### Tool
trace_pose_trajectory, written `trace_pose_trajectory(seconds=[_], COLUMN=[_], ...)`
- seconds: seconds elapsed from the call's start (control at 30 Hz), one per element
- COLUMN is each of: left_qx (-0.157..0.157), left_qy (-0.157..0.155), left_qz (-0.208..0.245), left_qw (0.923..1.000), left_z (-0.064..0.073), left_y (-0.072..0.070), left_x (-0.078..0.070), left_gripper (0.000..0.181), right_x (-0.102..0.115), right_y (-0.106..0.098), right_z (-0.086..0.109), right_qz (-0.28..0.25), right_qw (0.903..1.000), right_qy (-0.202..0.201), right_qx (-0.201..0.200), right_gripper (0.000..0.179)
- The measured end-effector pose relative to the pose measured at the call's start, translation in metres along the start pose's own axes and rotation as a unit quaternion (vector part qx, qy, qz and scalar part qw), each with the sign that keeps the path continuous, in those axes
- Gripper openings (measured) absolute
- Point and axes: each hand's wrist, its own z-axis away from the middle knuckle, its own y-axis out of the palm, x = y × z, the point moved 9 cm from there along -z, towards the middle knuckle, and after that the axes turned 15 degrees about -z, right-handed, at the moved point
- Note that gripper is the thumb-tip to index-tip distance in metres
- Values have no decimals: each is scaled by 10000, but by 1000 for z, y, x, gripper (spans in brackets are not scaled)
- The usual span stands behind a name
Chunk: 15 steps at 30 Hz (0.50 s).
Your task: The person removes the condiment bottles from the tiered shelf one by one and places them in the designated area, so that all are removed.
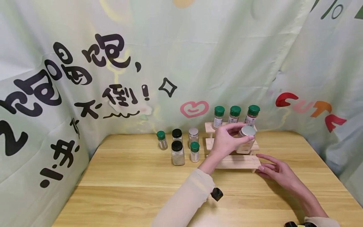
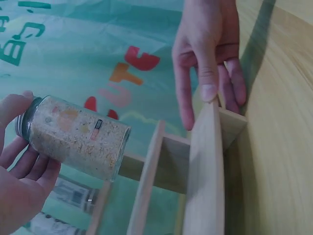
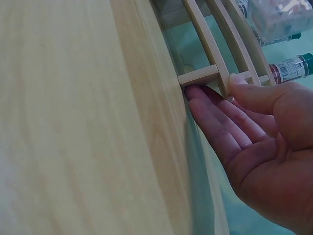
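Note:
My left hand (image 1: 224, 142) grips a clear jar with a silver lid (image 1: 246, 145) by its top, over the middle step of a wooden three-step spice rack (image 1: 235, 161). Pale flaky contents and a label show through the tilted jar (image 2: 78, 137) in the left wrist view. At the rack's right end, my right hand (image 1: 279, 170) holds the lowest step. Its thumb presses the board's edge while the other fingers reach under and beside the end, as the right wrist view shows with the hand (image 3: 274, 142). Three green-capped spice bottles (image 1: 218, 117) stand on the top step.
Left of the rack, several shakers stand on the wooden table (image 1: 127, 186): black-lidded jars (image 1: 178, 154), a silver-lidded jar (image 1: 193, 135) and small green-capped bottles (image 1: 194, 153). A printed curtain (image 1: 158, 47) hangs behind and beside the table.

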Motion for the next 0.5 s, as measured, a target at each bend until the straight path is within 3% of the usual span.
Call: trace_pose_trajectory(seconds=[0.23, 0.5], left_qx=[46, 48], left_qy=[134, 328], left_qz=[398, 508], left_qw=[9991, 9982], left_z=[10, 21], left_y=[-21, -49], left_x=[-11, -15], left_gripper=[39, 39], right_x=[0, 1], right_y=[0, 2], right_z=[1, 1], right_qz=[45, -100], right_qw=[10000, 9999], right_qy=[15, -74], right_qx=[-36, 17], right_gripper=[49, 49])
